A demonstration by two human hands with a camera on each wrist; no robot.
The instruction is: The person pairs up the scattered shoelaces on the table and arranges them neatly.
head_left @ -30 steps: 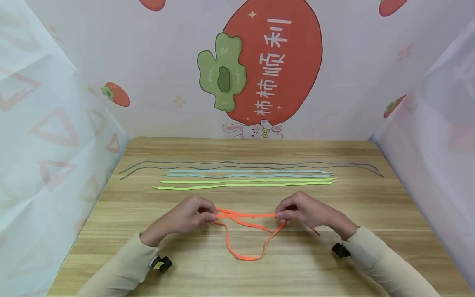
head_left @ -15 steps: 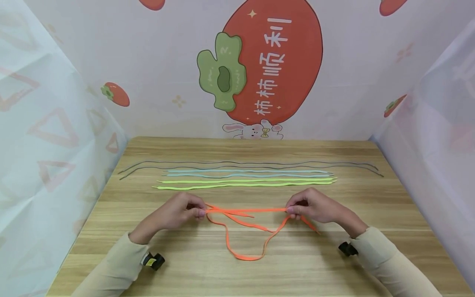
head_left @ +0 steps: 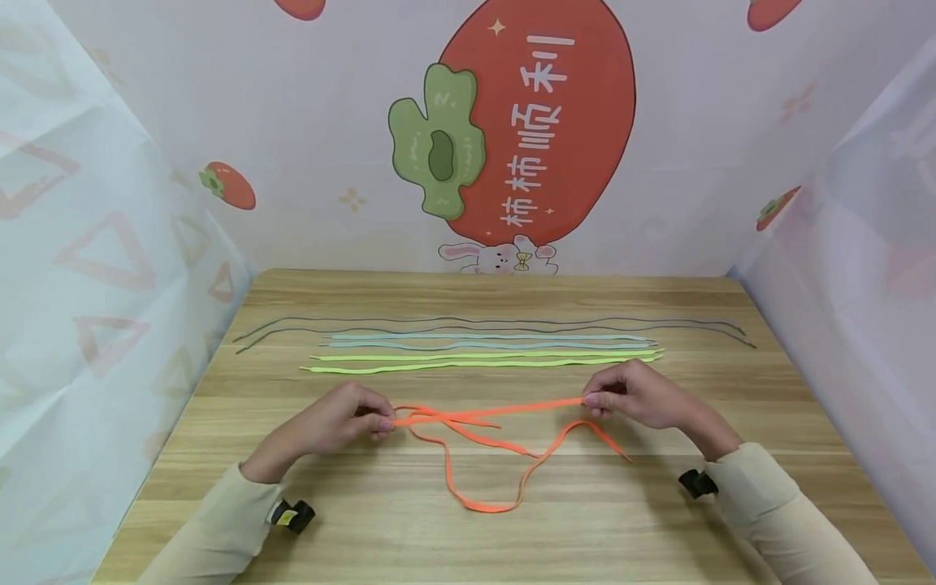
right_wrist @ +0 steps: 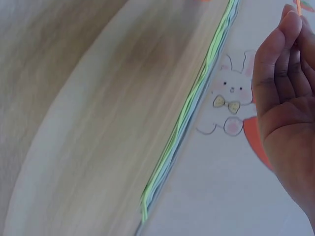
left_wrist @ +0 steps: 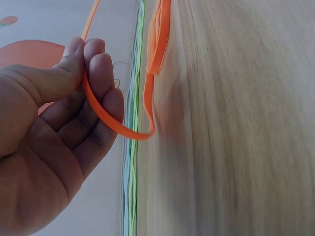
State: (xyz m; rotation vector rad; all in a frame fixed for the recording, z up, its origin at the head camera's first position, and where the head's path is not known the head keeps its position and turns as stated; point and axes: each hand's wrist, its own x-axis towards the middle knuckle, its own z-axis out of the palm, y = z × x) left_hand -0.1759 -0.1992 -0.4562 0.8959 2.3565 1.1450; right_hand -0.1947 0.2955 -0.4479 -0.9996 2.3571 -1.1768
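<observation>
Between the thumb and fingers of my left hand [head_left: 344,422] I pinch a flat orange shoelace [head_left: 512,409]. My right hand [head_left: 647,400] pinches the same lace farther right, and the stretch between both hands runs straight, slightly higher at the right. In the left wrist view, the orange lace [left_wrist: 114,125] hangs from my thumb and fingertips in a curve, then rises to a folded bundle. More orange lace [head_left: 488,509] lies below the taut stretch in a loose loop, with one tip out toward the right. The right wrist view shows only a sliver of lace at my fingertips.
Beyond my hands, two yellow-green laces [head_left: 475,366], two light blue laces [head_left: 483,336] and two thin dark grey laces [head_left: 680,322] lie stretched side by side across the wooden table [head_left: 468,552]. A printed wall sheet [head_left: 307,122] stands behind the table's far edge.
My hands have moved apart, the left to the left, the right rightward and away from me. The straight stretch of orange lace has lengthened. The loose right end now lies apart from my right hand.
</observation>
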